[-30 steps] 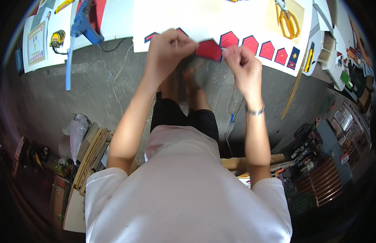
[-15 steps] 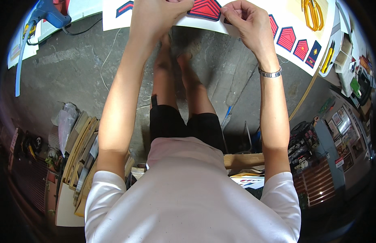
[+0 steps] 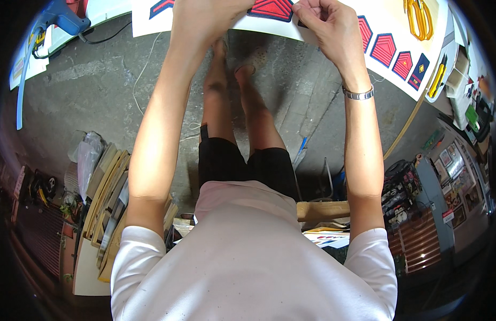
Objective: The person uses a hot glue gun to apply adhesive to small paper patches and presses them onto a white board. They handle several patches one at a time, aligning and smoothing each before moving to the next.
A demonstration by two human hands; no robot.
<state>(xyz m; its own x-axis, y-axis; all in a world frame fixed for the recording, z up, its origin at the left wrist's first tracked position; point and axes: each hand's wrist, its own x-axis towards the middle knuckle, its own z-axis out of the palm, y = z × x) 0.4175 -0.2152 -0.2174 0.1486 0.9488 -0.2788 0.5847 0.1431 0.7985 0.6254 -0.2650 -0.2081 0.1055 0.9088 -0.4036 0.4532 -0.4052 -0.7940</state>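
Note:
A red embroidered patch [image 3: 271, 9] with dark blue edging and chevron stripes lies at the near edge of a white sheet [image 3: 317, 36]. My left hand [image 3: 208, 18] is closed at the patch's left corner; its fingertips are partly cut off by the top of the view. At the right corner, my right hand [image 3: 331, 27] pinches with thumb and forefinger, other fingers curled. A small dark bit shows under that thumb, too hidden to name. More red patches [image 3: 383, 48] and a dark blue one with a yellow diamond [image 3: 418, 71] lie along the sheet to the right.
Yellow-handled scissors [image 3: 417, 20] lie at the far right, near a yellow cutter knife [image 3: 437, 77] in a tray. A blue glue gun [image 3: 63, 17] with its cord is at the far left. Boards [image 3: 106, 198] are stacked on the floor at left. A grey concrete floor [image 3: 98, 80] shows below.
The view has shifted slightly, so the sheet and patches sit a little higher on the left and further right. Both hands stay at the same patch with little movement.

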